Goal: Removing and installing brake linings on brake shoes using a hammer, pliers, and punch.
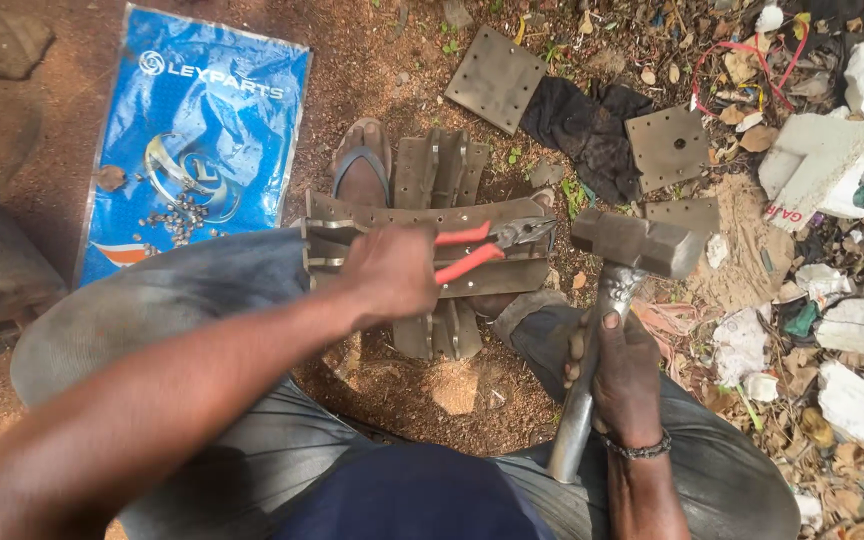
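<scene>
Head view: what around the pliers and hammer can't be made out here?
- Pliers: the left hand covers the handle ends, and whatever the tip pinches is too small to tell.
- Hammer: the right hand hides mid-handle.
- Curved metal piece: its left end is hidden behind the knee.

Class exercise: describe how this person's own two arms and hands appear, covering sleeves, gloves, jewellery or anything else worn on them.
Both arms are bare up to the edge of the picture, with no sleeves in view. The left hand and right hand wear no gloves. The right wrist carries a dark beaded bracelet. No rings or watch can be seen on either hand.
</scene>
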